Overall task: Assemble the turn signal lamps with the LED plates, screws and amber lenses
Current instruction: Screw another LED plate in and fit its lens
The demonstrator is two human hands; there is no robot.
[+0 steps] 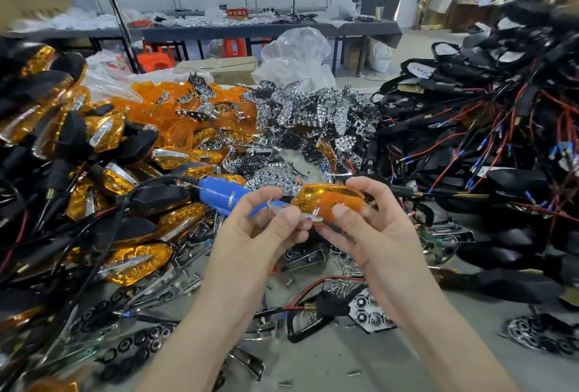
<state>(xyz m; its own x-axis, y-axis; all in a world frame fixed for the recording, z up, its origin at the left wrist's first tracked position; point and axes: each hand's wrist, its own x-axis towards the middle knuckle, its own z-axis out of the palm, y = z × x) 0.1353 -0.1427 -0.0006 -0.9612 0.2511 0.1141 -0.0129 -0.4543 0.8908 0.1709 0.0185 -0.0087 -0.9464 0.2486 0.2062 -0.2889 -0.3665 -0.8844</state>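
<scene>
Above the cluttered grey desk (344, 357), the right hand (372, 235) grips one glossy, faceted amber lens (326, 197), the left hand (266, 231) pinches one thin chrome strip (311, 218) at its edge, and one blue plastic screwdriver (219, 193) lies just behind.

A translucent amber lens (329, 200) glows orange against a silvery strip (315, 218). The screwdriver (222, 195) is bright blue, on a black cord (150, 184). The finished lamps (103, 134) pair matte black bodies with faceted amber covers and chrome streaks. A heap of loose lenses (150, 109) is solid orange. The mirror-chrome plates (307, 109), patterned with rows of round sockets, glitter silver and black. The black housings (507, 178) trail red and black wires (438, 147) tipped with blue connectors (460, 153). The tabletop (360, 357) is grey. The stools (233, 46) are red-orange, and the sign (237, 12) is red with pale lettering.
</scene>
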